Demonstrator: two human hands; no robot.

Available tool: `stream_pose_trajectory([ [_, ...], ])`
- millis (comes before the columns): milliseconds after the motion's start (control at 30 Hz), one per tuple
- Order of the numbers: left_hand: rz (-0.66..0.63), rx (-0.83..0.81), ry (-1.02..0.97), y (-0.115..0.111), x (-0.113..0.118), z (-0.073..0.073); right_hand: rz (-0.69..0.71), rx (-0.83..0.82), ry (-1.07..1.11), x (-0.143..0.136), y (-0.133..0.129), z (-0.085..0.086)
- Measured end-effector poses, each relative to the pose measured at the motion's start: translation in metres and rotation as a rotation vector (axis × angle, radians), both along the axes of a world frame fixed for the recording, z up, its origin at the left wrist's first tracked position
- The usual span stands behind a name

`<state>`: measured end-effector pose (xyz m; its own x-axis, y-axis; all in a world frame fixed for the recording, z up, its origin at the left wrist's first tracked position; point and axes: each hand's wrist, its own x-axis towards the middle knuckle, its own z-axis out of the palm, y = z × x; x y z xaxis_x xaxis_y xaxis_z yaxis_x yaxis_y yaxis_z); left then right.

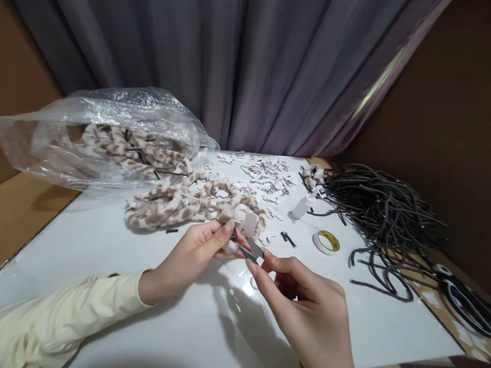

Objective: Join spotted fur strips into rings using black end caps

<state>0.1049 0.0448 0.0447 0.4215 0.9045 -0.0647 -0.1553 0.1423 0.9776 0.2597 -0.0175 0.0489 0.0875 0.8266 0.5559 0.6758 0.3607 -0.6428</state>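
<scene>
My left hand (200,254) pinches a small fluffy brown-and-white piece (231,247), with a white tag (249,225) standing up just beyond the fingers. My right hand (304,302) grips small grey thread snips (254,251) between thumb and fingers. Their tips point left and meet the piece at my left fingertips; whether they touch it is hidden. Behind my hands lie more fluffy spotted loops (159,205), looking like plush scrunchies or headbands, in a pile on the white tabletop (136,272).
A clear plastic bag (149,105) with more fluffy loops stands at back left. Paper scraps (267,174) are scattered at the back. To the right are a white bottle (303,204), a tape roll (326,242), a heap of black cords (380,206) and large scissors (465,303).
</scene>
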Motion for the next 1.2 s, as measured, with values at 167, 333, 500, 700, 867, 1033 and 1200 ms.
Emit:
stream_pose_trajectory([
  [167,-0.039,-0.009,-0.032,0.0,0.001,-0.001,0.02,-0.006,-0.01,0.0,0.001,-0.002],
  [333,-0.047,-0.003,-0.048,-0.001,0.001,-0.001,0.03,0.034,-0.029,-0.002,0.002,-0.003],
  [500,-0.032,-0.009,-0.022,-0.002,0.002,0.001,0.016,0.083,-0.067,-0.007,0.001,-0.005],
  [700,-0.001,-0.008,-0.025,-0.002,0.002,-0.003,-0.054,0.182,-0.154,-0.017,0.0,-0.016],
  [867,0.0,-0.017,-0.051,0.001,0.0,-0.004,-0.06,0.209,-0.129,-0.021,0.006,-0.019],
  [1033,-0.041,-0.033,-0.097,0.007,-0.003,0.001,-0.012,0.128,-0.045,-0.015,0.007,-0.009],
  [1200,-0.042,-0.098,-0.103,0.012,-0.006,0.003,-0.061,0.049,0.011,-0.005,-0.006,0.003],
])
